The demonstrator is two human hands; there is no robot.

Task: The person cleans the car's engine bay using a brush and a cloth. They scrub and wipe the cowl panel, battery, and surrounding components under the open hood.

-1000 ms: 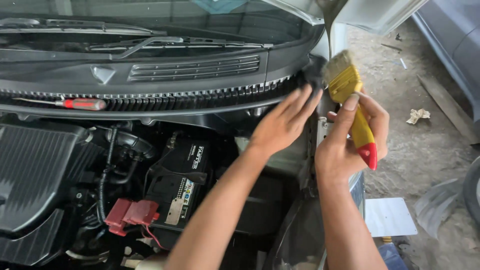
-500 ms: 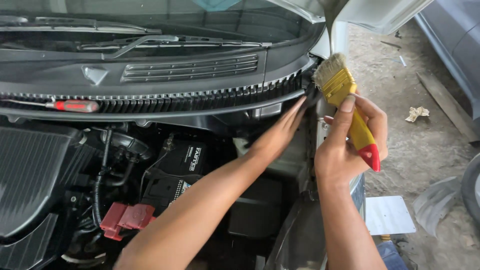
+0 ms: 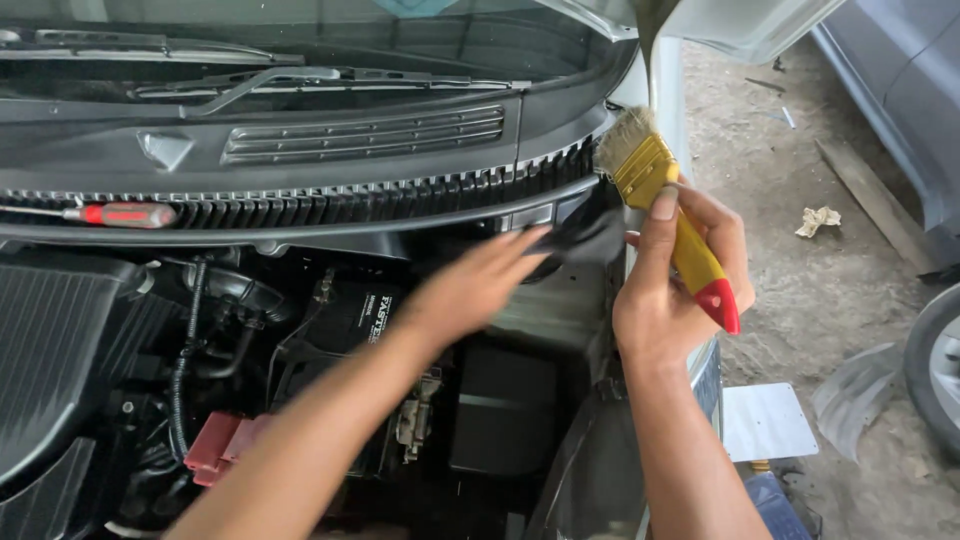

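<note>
My right hand grips a paintbrush with a yellow handle, a red end and pale bristles. The bristles touch the right end of the black ribbed cowl strip under the windscreen. My left hand is motion-blurred, fingers stretched out over the engine bay toward a dark blurred shape just left of the brush. It hovers above the black battery. Nothing shows in its grasp.
A red-handled screwdriver lies on the cowl strip at the left. Wipers and a vent grille sit behind it. A red terminal cover is low left. To the right: concrete ground, crumpled paper, a plank, a white sheet, a tyre.
My left hand has pulled down and to the left, away from the cowl's right corner. The brush stays at that corner, shifted only slightly.
</note>
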